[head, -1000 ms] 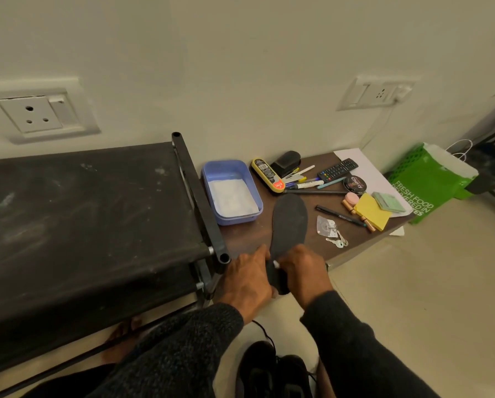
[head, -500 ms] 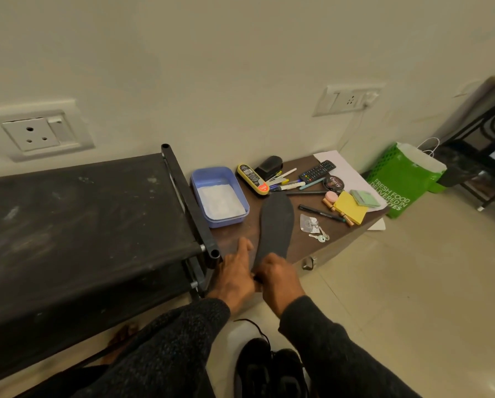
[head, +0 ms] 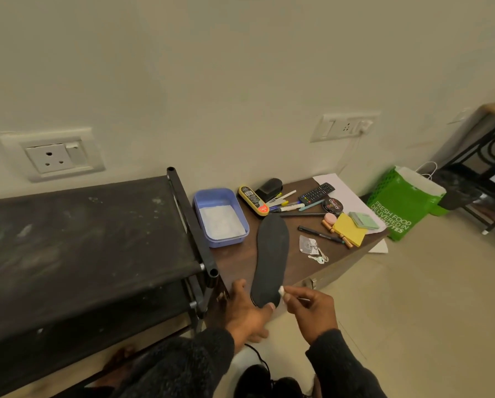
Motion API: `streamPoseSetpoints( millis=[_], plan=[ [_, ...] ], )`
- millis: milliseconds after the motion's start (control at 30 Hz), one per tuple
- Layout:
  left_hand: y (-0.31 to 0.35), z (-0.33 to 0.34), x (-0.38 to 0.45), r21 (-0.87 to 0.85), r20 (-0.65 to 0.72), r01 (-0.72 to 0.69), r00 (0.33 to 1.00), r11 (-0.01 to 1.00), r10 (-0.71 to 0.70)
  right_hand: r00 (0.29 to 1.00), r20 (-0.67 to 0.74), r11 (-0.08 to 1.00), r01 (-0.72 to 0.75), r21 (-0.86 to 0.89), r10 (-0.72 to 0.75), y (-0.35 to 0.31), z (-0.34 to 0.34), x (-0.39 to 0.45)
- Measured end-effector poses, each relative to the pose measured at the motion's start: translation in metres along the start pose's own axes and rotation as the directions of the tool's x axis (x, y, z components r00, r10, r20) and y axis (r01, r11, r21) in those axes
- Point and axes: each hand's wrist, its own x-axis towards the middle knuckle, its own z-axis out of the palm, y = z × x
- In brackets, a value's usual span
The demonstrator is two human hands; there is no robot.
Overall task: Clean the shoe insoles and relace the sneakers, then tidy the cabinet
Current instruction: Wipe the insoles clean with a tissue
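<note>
A dark grey insole (head: pixel 270 258) lies lengthwise on the low brown cabinet top (head: pixel 242 264), its heel end over the near edge. My left hand (head: pixel 247 313) sits under and beside that heel end, a fingertip touching it. My right hand (head: pixel 311 308) pinches a small white wad (head: pixel 281 291) against the insole's right heel edge. A blue tub (head: pixel 220 216) with white powder stands left of the insole's toe. Black sneakers (head: pixel 266 382) with a loose lace sit on the floor below my arms.
A black shoe rack (head: pixel 82 239) fills the left. Behind the insole lie a polish brush, pens, a remote (head: pixel 316 192), a polish tin (head: pixel 333 204), yellow sticky notes (head: pixel 349 229) and keys (head: pixel 319 258). A green bag (head: pixel 404 202) stands on the floor to the right.
Both hands gripped the insole's heel a second ago. Now they have parted: the right hand has come off to the right with a white wad, and the left stays low at the heel.
</note>
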Motion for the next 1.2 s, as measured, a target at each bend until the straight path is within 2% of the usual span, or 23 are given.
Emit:
streamPoseSetpoints(
  millis=[67, 133, 267, 400, 467, 500, 567, 600, 667, 700, 767, 867, 1067, 1200],
  plan=[
    [0.0, 0.006, 0.004, -0.201, -0.05, 0.013, 0.998, 0.98, -0.023, 0.999, -0.018, 1.0, 0.026, -0.015, -0.026, -0.002, 0.005, 0.0],
    [0.005, 0.01, 0.003, -0.311, -0.087, 0.001, 0.996, 0.95, -0.029, 0.996, -0.039, 0.995, 0.08, -0.054, -0.082, -0.003, 0.008, -0.001],
    [0.003, 0.002, -0.013, -0.352, -0.147, -0.03, 0.989, 0.936, -0.024, 0.979, -0.001, 0.962, 0.201, -0.187, -0.204, -0.012, 0.009, -0.003],
    [-0.024, -0.017, -0.037, -0.18, -0.128, -0.005, 0.992, 0.984, -0.018, 0.935, 0.169, 0.839, 0.354, -0.412, -0.311, -0.012, 0.02, -0.005],
    [-0.041, -0.028, -0.047, 0.061, -0.126, -0.044, 0.991, 0.997, 0.052, 0.904, 0.23, 0.767, 0.427, -0.479, -0.36, -0.008, 0.032, -0.012],
    [-0.045, -0.032, -0.053, 0.281, -0.134, -0.096, 0.981, 0.955, 0.138, 0.898, 0.248, 0.745, 0.439, -0.502, -0.362, -0.005, 0.036, -0.013],
    [-0.047, -0.037, -0.055, 0.678, -0.089, -0.242, 0.911, 0.694, 0.404, 0.905, 0.267, 0.733, 0.424, -0.532, -0.33, -0.001, 0.039, -0.01],
    [-0.044, -0.035, -0.054, 0.763, -0.036, -0.304, 0.861, 0.571, 0.507, 0.904, 0.28, 0.718, 0.428, -0.549, -0.324, 0.001, 0.039, -0.008],
    [-0.032, -0.028, -0.049, 0.808, 0.078, -0.403, 0.796, 0.429, 0.6, 0.89, 0.339, 0.665, 0.455, -0.593, -0.306, 0.005, 0.037, -0.001],
    [-0.026, -0.024, -0.044, 0.81, 0.128, -0.432, 0.792, 0.398, 0.598, 0.882, 0.364, 0.65, 0.468, -0.599, -0.3, 0.007, 0.036, 0.003],
    [-0.015, -0.019, -0.032, 0.818, 0.152, -0.424, 0.812, 0.39, 0.563, 0.876, 0.385, 0.643, 0.477, -0.599, -0.291, 0.004, 0.035, 0.013],
    [-0.009, -0.018, -0.013, 0.817, 0.096, -0.399, 0.804, 0.415, 0.586, 0.895, 0.356, 0.625, 0.443, -0.642, -0.268, -0.004, 0.037, 0.039],
    [0.011, -0.016, -0.007, 0.921, 0.18, -0.333, 0.823, 0.201, 0.539, 0.938, 0.273, 0.616, 0.347, -0.707, -0.215, -0.026, 0.048, 0.116],
    [0.021, -0.018, -0.007, 0.92, 0.225, -0.35, 0.842, 0.178, 0.491, 0.963, 0.179, 0.653, 0.267, -0.709, -0.2, -0.041, 0.055, 0.151]
  ],
)
